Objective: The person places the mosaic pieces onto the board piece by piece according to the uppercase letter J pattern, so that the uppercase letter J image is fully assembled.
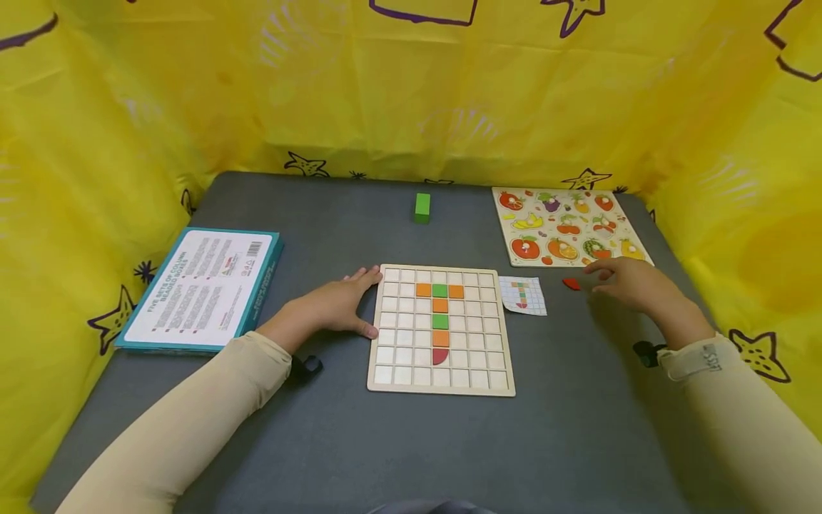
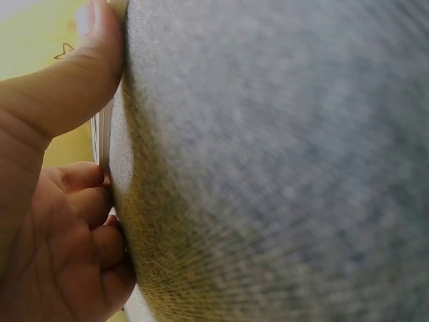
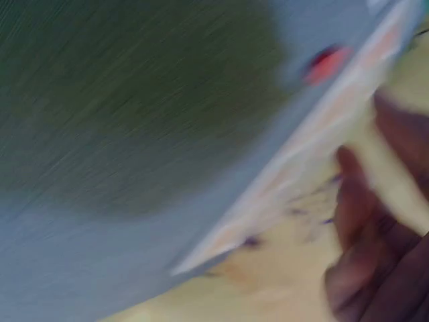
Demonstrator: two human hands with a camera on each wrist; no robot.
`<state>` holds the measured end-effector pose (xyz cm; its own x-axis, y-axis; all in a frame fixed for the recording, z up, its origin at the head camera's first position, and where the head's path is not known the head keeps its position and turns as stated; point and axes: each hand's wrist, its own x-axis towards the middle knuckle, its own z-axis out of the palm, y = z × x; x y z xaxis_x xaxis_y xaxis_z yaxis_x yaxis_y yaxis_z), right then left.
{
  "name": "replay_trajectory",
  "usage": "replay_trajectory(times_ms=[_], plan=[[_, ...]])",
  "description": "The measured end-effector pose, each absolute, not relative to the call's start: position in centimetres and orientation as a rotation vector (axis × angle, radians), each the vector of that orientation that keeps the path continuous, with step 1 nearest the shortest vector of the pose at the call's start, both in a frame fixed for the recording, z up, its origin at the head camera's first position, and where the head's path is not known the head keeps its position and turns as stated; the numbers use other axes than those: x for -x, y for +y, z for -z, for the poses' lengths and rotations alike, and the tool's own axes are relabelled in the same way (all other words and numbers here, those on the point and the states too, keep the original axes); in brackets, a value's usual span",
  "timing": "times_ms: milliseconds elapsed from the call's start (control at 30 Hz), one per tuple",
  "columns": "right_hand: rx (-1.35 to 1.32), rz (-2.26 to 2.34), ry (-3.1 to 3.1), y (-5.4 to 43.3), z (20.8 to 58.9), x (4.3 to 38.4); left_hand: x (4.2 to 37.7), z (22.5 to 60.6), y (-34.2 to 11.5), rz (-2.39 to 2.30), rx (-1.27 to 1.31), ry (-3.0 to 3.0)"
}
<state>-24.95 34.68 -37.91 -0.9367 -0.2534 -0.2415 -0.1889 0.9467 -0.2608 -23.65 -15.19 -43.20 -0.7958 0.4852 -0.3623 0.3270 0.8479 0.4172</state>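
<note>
A wooden grid board [image 1: 394, 375] lies at the middle of the table. Orange and green square tiles form a T on it, with a red quarter-round tile [image 1: 440, 355] at the foot. My left hand [image 1: 334, 303] touches the board's left edge, thumb and fingers spread apart; the left wrist view shows its thumb [image 2: 87, 74] against that edge. To the right, my right hand [image 1: 632, 285] is above the table with nothing in its bent fingers. Just left of its fingertips lies a second red quarter-round tile [image 1: 571, 284], blurred in the right wrist view.
A paper pattern card [image 1: 526, 296] touches the board's right side. Behind my right hand lies a fruit puzzle board [image 1: 552, 246]. A green block [image 1: 422, 208] stands at the back, and a teal-edged box [image 1: 193, 289] lies left. Yellow cloth [image 1: 385, 93] surrounds the grey table [image 1: 359, 450].
</note>
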Motion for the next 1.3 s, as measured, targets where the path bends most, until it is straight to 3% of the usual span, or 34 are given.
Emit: replay_trajectory(times_ms=[500,1033,1300], plan=[[0.586,0.411,2.818,36.8,41.7,27.4,23.7,43.3,-15.3,-0.479,-0.581,2.554],[0.484,0.351,2.844,35.9,41.8,26.8,23.6,43.6,-15.2,-0.482,-0.589,2.555],[0.563,0.375,2.838,31.4,40.5,26.0,23.7,43.7,-15.3,-0.481,-0.575,2.559]])
